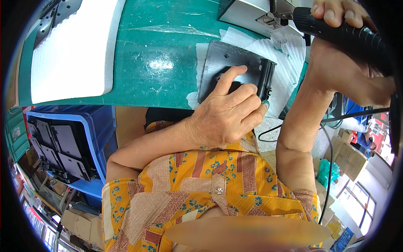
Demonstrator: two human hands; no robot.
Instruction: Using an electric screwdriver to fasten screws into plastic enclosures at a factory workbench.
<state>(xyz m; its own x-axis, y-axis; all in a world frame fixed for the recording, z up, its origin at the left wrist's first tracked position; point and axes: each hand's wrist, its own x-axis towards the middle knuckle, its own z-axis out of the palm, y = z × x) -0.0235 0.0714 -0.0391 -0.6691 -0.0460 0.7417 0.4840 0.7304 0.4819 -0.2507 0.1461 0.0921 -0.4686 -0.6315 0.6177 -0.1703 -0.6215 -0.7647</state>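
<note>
My left hand [228, 110] lies over the near edge of a dark metal plate [245, 58] with a hinge-like black strip along its right side. Its index finger stretches across the plate while the other fingers curl in against it. What sits under the palm is partly hidden. Up at the right, my right hand [342, 69] is closed around a black electric screwdriver [308, 22]. The driver's metal tip points left, close to the front of a pale metal box [252, 17] with a small slotted mechanism. I cannot tell whether the tip touches it.
White foam sheeting [289, 59] lies beneath the plate on the green tabletop [155, 46]. A thick white foam slab [73, 54] covers the table's left part. Below it stands a blue crate [98, 122] holding several dark plates [63, 138]. A black cable [331, 159] hangs beside my right arm.
</note>
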